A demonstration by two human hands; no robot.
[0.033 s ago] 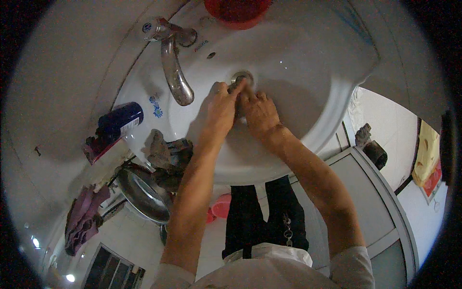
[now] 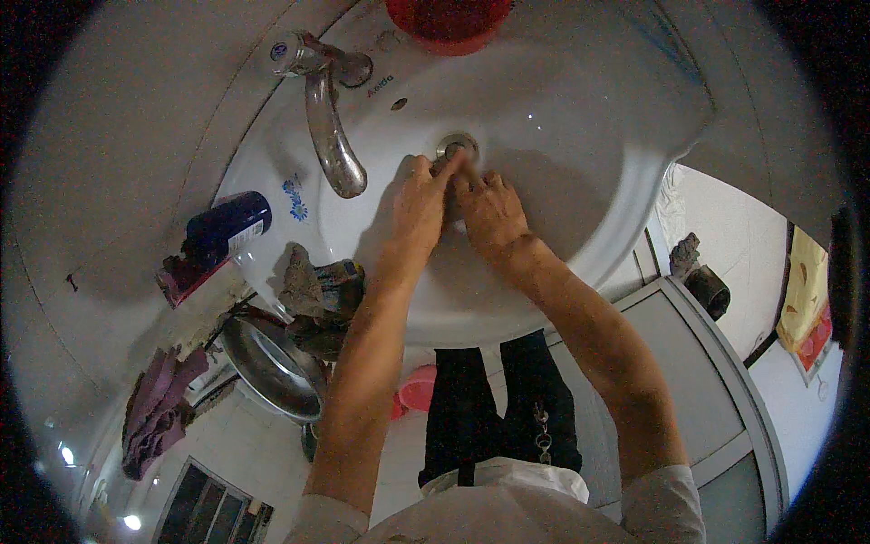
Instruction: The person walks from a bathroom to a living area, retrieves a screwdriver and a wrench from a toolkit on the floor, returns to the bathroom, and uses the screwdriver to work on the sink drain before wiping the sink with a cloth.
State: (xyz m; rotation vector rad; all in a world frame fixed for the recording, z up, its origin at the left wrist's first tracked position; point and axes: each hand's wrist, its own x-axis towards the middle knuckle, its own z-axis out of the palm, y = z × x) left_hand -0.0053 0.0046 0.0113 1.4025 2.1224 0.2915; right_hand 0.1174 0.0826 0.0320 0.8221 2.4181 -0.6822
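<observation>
The drain point(image 2: 458, 140) is a small round metal ring with a darker middle, set in the bottom of a glossy white sink point(image 2: 580, 127); fingers cover its near edge. The left hand point(image 2: 417, 213) comes in from the near left of the drain, index finger stretched onto it. The right hand point(image 2: 494, 218) lies on the near right of the drain, palm down, fingers bent and partly blurred. I cannot tell whether either grip is closed on anything, since the fingertips overlap. Left of the drain and beyond it, a worn metal tap point(image 2: 333, 145) arches over the sink, clear of both hands. A red bowl point(image 2: 449, 36) sits beyond the drain; a dark blue container point(image 2: 228, 222) lies well to its left.
</observation>
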